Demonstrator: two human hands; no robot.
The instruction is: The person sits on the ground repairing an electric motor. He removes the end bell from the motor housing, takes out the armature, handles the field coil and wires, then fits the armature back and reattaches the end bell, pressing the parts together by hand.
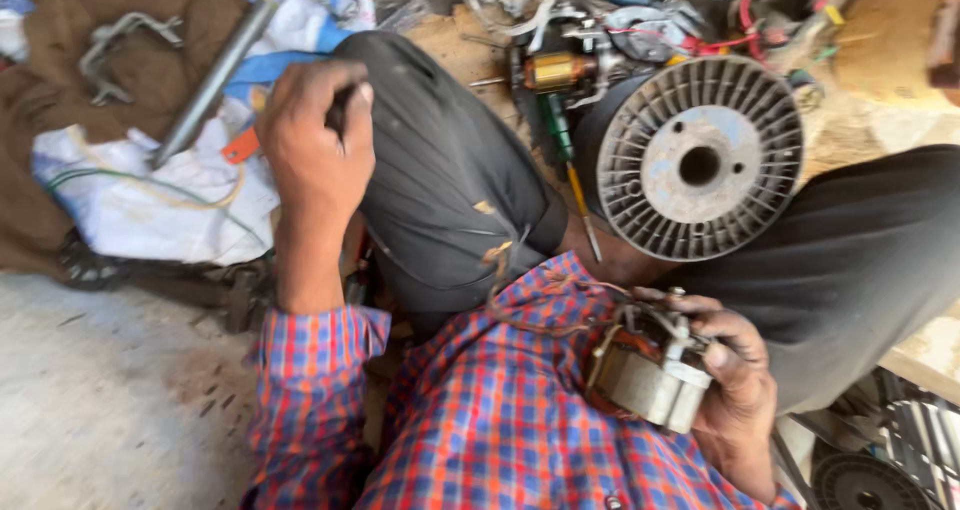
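From the head camera, the left hand [318, 155] was clenched around a small dark tool handle [340, 110] above the person's bent knee. The right hand [730, 390] held a motor coil [645, 375] in a closed grip against the checked shirt [520, 420], near the lower edge of the view. A grey ribbed spool [698, 158] stood just beyond, beside a screwdriver [570, 165]. White cloth [150, 190] and a metal rod [210, 85] lay left; bare concrete floor [110, 400] offered open room at lower left.
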